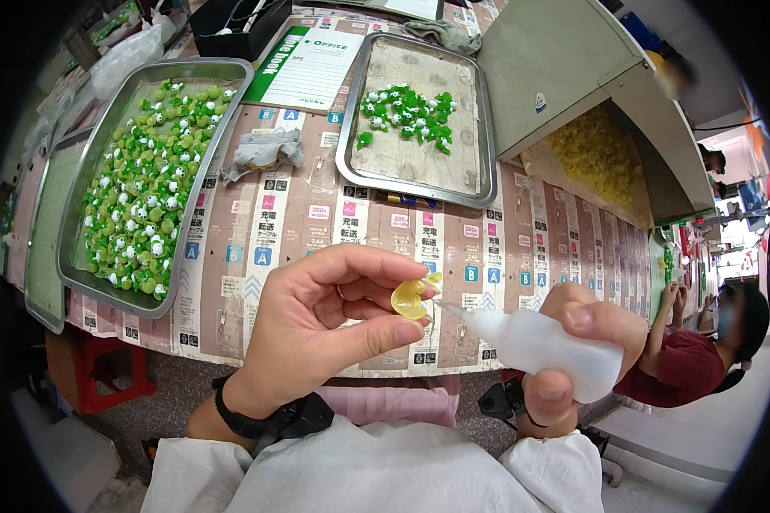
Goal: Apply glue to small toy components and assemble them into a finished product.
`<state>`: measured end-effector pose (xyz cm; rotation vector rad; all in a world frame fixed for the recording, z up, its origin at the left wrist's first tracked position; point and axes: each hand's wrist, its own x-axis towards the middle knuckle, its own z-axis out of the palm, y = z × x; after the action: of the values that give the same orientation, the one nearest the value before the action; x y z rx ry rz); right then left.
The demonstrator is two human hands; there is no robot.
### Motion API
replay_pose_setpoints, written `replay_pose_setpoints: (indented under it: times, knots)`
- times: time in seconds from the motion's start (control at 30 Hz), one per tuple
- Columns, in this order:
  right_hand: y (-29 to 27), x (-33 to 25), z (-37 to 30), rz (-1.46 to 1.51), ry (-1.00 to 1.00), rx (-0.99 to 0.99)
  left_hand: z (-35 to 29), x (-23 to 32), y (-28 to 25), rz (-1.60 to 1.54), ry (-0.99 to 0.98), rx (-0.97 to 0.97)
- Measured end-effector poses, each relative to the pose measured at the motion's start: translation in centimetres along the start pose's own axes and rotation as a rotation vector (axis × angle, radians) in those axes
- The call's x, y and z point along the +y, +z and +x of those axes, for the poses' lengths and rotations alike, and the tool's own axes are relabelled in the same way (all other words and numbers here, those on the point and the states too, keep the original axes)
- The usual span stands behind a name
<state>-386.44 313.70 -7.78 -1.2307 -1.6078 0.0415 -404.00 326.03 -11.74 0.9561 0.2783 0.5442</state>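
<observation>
Between the thumb and fingers of my left hand (329,312) is a small translucent yellow plastic piece (409,300), rounded with a notch in it. My right hand (595,338) is wrapped round a white squeeze bottle (556,346) tilted on its side. Its thin nozzle (452,309) points left, with the tip right beside the yellow piece; whether the two touch I cannot tell. Ahead of my hands, a metal tray (490,145) bears a small heap of green and white figures (409,113).
At the left, a larger metal tray (173,282) holds many green, yellow and white pieces. A grey rag (265,152) and a notebook (310,68) lie between the trays. Right of them stands a grey metal box (565,64) with yellow pieces (595,154) inside. A co-worker (693,350) sits far right.
</observation>
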Motion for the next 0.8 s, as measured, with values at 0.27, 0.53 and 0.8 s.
replay_pose_setpoints:
  times: [0.27,0.53,0.8]
  knots:
    - [0.6,0.2,-0.4,0.029,0.014,0.094,0.3,-0.1,0.1,0.171,0.095,0.037]
    - [0.3,0.0,-0.7,0.083,0.068,0.086,0.2,-0.1,-0.2,0.185,0.106,0.007]
    - [1.0,3.4,0.5,0.123,0.393,0.42,-0.1,0.0,-1.3,0.092,0.051,0.033]
